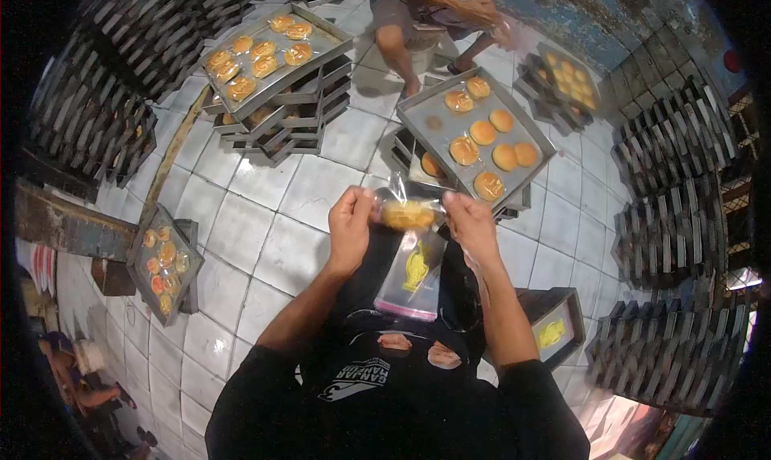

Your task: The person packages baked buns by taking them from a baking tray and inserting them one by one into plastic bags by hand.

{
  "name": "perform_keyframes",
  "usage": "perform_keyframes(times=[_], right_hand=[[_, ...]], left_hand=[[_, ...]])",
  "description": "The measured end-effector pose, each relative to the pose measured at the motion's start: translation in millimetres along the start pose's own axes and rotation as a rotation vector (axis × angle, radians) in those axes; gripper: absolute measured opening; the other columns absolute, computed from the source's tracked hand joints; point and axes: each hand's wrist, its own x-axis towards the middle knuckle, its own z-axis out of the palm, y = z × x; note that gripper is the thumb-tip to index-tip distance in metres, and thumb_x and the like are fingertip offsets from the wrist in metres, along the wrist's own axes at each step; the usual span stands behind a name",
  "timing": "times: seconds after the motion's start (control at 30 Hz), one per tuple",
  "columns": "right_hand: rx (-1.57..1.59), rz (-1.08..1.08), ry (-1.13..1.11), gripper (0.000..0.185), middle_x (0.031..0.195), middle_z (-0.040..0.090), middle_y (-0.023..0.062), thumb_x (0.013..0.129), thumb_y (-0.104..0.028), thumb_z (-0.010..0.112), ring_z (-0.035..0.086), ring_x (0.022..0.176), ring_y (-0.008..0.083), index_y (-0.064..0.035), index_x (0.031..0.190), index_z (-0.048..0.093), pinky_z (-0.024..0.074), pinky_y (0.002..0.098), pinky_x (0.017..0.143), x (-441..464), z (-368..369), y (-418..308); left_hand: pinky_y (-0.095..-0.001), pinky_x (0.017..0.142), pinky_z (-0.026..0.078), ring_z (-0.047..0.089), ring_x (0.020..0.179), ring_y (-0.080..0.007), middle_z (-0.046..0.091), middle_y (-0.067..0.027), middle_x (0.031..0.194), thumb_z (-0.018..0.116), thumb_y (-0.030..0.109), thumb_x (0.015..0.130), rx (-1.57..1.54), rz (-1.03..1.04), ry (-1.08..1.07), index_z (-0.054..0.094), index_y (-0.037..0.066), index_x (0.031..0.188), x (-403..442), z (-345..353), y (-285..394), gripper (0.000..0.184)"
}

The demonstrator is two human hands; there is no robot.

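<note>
My left hand [351, 229] pinches one side of a see-through plastic bag, and my right hand [472, 227] pinches the other side. Inside the bag is a golden bun [407, 213], somewhat blurred, held up above my lap. Just below it, a stack of flat plastic bags [414, 279] with a yellow print and a pink lower edge lies on my lap. Beyond my right hand, a metal tray [526, 131] holds several round buns, some in shiny wrapping and some bare.
Wrapped buns fill part of a tray [329, 36] atop stacked trays at upper left. A smaller tray [170, 287] sits lower left. A seated person [438, 10] is at the back. More stacked trays [671, 243] line the right; another tray of buns [572, 83] is blurred.
</note>
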Motion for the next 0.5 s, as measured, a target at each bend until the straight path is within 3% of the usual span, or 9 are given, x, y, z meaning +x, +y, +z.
perform_keyframes(times=[0.07, 0.13, 0.2, 0.27, 0.33, 0.37, 0.4, 0.47, 0.5], right_hand=[[0.011, 0.075, -0.016, 0.038, 0.069, 0.051, -0.0077, 0.104, -0.033, 0.063, 0.042, 0.066, 0.0037, -0.0045, 0.078, 0.065, 0.0333, 0.0250, 0.056, -3, 1, 4], [-0.220, -0.174, 0.057, 0.041, 0.068, 0.050, -0.0084, 0.104, -0.036, 0.062, 0.041, 0.064, 0.0031, -0.0062, 0.076, 0.064, 0.0339, 0.0245, 0.056, 16, 4, 1], [-0.095, -0.074, -0.012, 0.047, 0.065, 0.048, -0.0058, 0.103, -0.041, 0.063, 0.041, 0.062, 0.0065, -0.0042, 0.074, 0.060, 0.0348, 0.0278, 0.055, 38, 0, -3], [-0.074, -0.092, -0.037, 0.046, 0.064, 0.049, -0.0042, 0.102, -0.040, 0.064, 0.044, 0.062, 0.0070, -0.0037, 0.074, 0.060, 0.0366, 0.0284, 0.056, 35, -7, -8], [-0.133, -0.080, -0.008, 0.045, 0.064, 0.050, -0.0042, 0.103, -0.039, 0.063, 0.044, 0.061, 0.0064, -0.0036, 0.076, 0.062, 0.0368, 0.0277, 0.056, 11, -5, 10], [-0.196, -0.071, 0.025, 0.044, 0.064, 0.051, -0.0042, 0.104, -0.038, 0.062, 0.044, 0.060, 0.0058, -0.0035, 0.077, 0.063, 0.0370, 0.0269, 0.056, -6, -5, 22], [-0.215, 0.136, -0.022, 0.040, 0.067, 0.054, -0.0027, 0.105, -0.034, 0.060, 0.045, 0.061, 0.0062, -0.0014, 0.084, 0.069, 0.0377, 0.0268, 0.056, -18, -7, 35], [-0.166, 0.201, -0.117, 0.037, 0.073, 0.063, 0.0007, 0.105, -0.033, 0.059, 0.054, 0.062, 0.0083, 0.0004, 0.096, 0.074, 0.0439, 0.0267, 0.059, -33, -4, 75], [-0.163, 0.217, -0.121, 0.037, 0.073, 0.063, 0.0007, 0.105, -0.033, 0.059, 0.054, 0.062, 0.0083, 0.0004, 0.096, 0.074, 0.0439, 0.0267, 0.059, -39, -4, 87]], left_hand=[[-0.0250, 0.057, 0.036, 0.044, 0.064, -0.0041, 0.050, 0.0044, 0.065, 0.055, 0.022, 0.108, -0.030, -0.187, -0.018, 0.061, 0.005, 0.087, -9, -4, 3, 0.028], [-0.0267, 0.056, 0.037, 0.044, 0.063, -0.0053, 0.050, 0.0047, 0.064, 0.056, 0.021, 0.107, 0.002, -0.196, -0.022, 0.061, 0.004, 0.085, 7, 2, 2, 0.028], [-0.0286, 0.058, 0.041, 0.050, 0.063, -0.0089, 0.052, 0.0030, 0.063, 0.059, 0.019, 0.105, 0.245, -0.059, 0.032, 0.062, 0.002, 0.085, 25, 10, -1, 0.026], [-0.0297, 0.067, 0.046, 0.058, 0.075, -0.0121, 0.059, -0.0032, 0.075, 0.060, 0.017, 0.103, 0.180, 0.001, 0.069, 0.063, 0.000, 0.087, 27, 9, 4, 0.023], [-0.0306, 0.080, 0.048, 0.060, 0.092, -0.0132, 0.063, -0.0082, 0.094, 0.060, 0.015, 0.102, 0.442, 0.275, 0.009, 0.064, -0.001, 0.088, 4, -4, 10, 0.022], [-0.0315, 0.088, 0.047, 0.059, 0.100, -0.0138, 0.063, -0.0085, 0.108, 0.060, 0.013, 0.101, 0.354, 0.121, -0.036, 0.064, -0.001, 0.085, -14, -14, -7, 0.022], [-0.0315, 0.088, 0.047, 0.059, 0.100, -0.0138, 0.063, -0.0085, 0.108, 0.060, 0.013, 0.101, 0.354, 0.110, -0.034, 0.064, -0.001, 0.085, -25, -20, -15, 0.022], [-0.0289, 0.088, 0.046, 0.059, 0.097, -0.0129, 0.062, -0.0065, 0.107, 0.060, 0.013, 0.101, -0.023, -0.466, -0.101, 0.063, 0.000, 0.084, -46, -33, -28, 0.021], [-0.0255, 0.088, 0.044, 0.058, 0.095, -0.0116, 0.063, -0.0060, 0.104, 0.060, 0.013, 0.101, -0.085, -0.459, -0.101, 0.064, 0.001, 0.083, -46, -37, -40, 0.021]])
